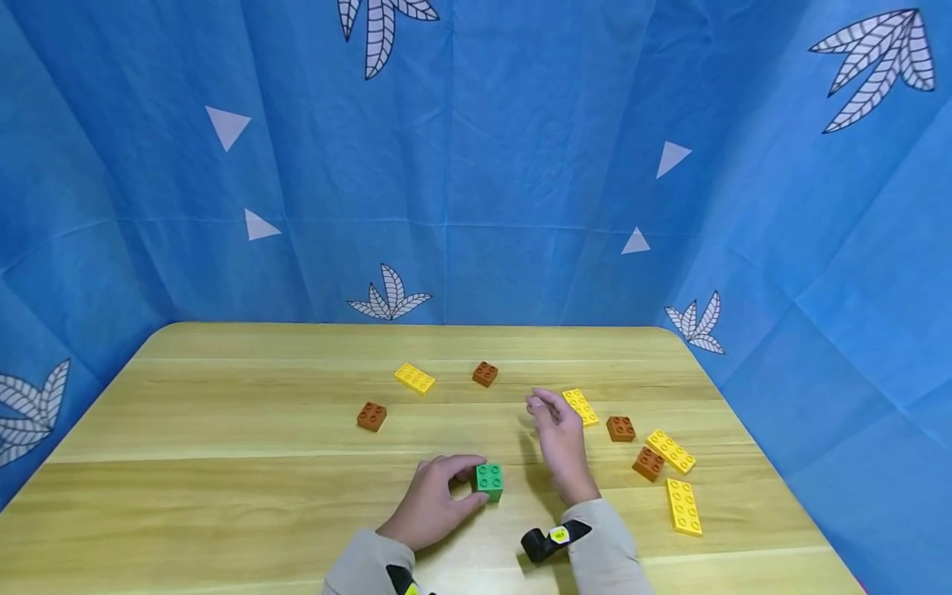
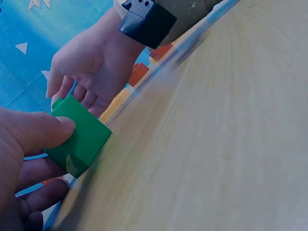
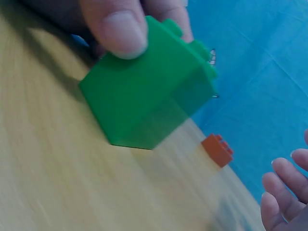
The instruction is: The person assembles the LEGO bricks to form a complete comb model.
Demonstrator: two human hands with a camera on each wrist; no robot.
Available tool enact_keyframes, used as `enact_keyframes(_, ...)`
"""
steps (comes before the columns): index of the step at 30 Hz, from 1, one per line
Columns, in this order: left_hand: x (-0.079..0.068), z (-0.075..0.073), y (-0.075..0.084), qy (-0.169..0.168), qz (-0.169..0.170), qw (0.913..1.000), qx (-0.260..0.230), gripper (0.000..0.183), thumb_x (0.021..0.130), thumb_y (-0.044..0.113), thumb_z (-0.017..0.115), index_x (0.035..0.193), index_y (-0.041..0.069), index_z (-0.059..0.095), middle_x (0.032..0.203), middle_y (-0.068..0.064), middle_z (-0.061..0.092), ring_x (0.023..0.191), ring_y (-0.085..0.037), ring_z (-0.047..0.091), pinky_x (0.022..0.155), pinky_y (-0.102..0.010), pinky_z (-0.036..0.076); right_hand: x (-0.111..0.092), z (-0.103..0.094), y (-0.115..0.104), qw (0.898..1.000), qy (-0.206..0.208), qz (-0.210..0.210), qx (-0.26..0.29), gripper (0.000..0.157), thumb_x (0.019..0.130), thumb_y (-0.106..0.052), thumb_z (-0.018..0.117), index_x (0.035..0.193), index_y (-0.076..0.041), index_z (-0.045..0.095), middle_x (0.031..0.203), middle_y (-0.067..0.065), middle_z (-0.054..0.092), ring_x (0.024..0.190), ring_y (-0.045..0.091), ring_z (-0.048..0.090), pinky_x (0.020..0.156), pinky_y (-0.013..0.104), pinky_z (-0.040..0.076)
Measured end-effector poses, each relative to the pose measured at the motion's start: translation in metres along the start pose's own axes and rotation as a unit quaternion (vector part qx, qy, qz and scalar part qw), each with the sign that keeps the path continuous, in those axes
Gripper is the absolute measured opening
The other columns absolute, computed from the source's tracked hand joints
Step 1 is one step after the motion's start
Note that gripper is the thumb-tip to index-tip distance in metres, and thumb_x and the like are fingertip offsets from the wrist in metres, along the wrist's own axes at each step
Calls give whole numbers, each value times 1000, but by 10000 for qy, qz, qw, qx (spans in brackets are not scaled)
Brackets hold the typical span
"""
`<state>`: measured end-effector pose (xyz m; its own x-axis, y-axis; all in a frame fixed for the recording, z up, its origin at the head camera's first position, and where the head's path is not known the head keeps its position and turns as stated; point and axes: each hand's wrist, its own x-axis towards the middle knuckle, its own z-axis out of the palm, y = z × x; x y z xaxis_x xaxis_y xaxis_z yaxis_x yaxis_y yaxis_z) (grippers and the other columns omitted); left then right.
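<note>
A blue cloth [image 1: 491, 157] printed with white leaves [image 1: 380, 37] and pale triangles [image 1: 227, 126] hangs behind and beside the pale wood-grained counter [image 1: 223, 479].

Blue cloth [image 1: 521, 116] hangs behind the table [image 1: 223, 397] and along both its sides, marked by fold creases [image 1: 445, 273] running up and across. White leaf sprays [image 1: 380, 37] with dark outlines and veins are printed on it, along with small pale triangles [image 1: 227, 126]. The tabletop is light yellowish wood with long grain streaks lying crosswise, and its far corners are rounded. A soft whitish sheen lies on the wood toward the near edge. In the right wrist view the cloth looks brighter, closer to turquoise
</note>
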<state>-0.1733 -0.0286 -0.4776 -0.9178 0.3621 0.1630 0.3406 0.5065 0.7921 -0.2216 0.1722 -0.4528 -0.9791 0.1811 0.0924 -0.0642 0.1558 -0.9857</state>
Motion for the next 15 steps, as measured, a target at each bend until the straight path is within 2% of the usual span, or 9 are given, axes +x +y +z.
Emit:
enact_keyframes(5, -1, 1, 1, -18, -56, 10000, -28, 44, 79, 32, 75, 119, 18, 64, 105, 7, 68, 96, -12, 58, 96, -49, 35, -1, -11, -3, 9998, 123, -36, -182, 38, 97, -25, 52, 127, -1, 54, 123, 17, 60, 111, 27, 59, 96, 39, 47)
enact_keyframes(11, -2, 1, 2, -65, -92, 9999, -115, 43, 79, 31, 75, 119, 18, 64, 106, 8, 67, 97, -12, 58, 94, -49, 37, -2, -23, -7, 9976, 340, -77, -598, 32, 96, -23, 55, 121, -3, 60, 116, 14, 63, 103, 20, 60, 87, 24, 47)
enact_keyframes(15, -1, 0, 2, -30, -22, 9999, -96, 43, 79, 29, 75, 119, 18, 64, 104, 9, 67, 95, -11, 58, 94, -49, 36, -2, -29, -8, 9940, 439, -179, -982, 27, 95, -20, 57, 114, -3, 64, 113, 12, 65, 99, 20, 60, 83, 25, 47)
